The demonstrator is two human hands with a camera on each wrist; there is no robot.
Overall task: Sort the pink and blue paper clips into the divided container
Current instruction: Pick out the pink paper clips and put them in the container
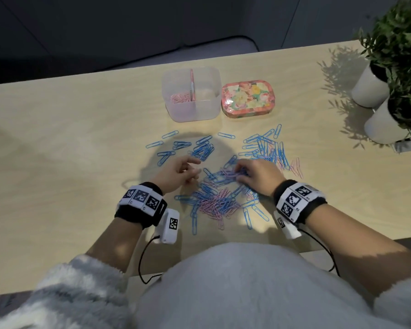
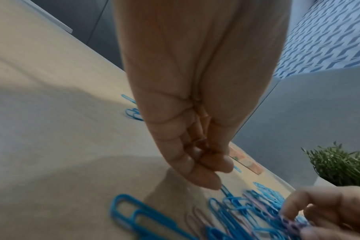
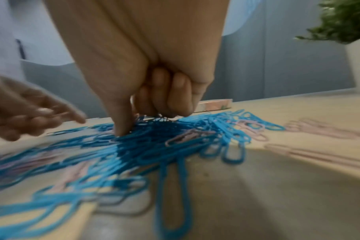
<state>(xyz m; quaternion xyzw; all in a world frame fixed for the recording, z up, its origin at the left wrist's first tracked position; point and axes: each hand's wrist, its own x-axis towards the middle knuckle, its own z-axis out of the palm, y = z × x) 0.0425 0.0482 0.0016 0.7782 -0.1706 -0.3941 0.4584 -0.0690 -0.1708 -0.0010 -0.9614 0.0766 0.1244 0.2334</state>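
Note:
A mixed pile of blue and pink paper clips [image 1: 220, 198] lies on the wooden table, with blue clips [image 1: 203, 147] spread behind it. The clear divided container [image 1: 207, 110] stands at the back, with pink clips [image 1: 179, 99] in its left compartment. My left hand [image 1: 190, 169] hovers left of the pile; in the left wrist view its curled fingers [image 2: 208, 177] seem to hold a few pink clips [image 2: 201, 143]. My right hand [image 1: 241, 173] reaches down into the pile, thumb and curled fingers [image 3: 175, 97] pinching a pink clip [image 2: 294, 225] among blue ones.
A floral tin [image 1: 247, 98] sits right of the container. Two white pots with green plants [image 1: 389, 67] stand at the far right. More blue clips [image 1: 268, 148] and a few pink ones [image 1: 296, 166] lie to the right. The table's near edge is by my body.

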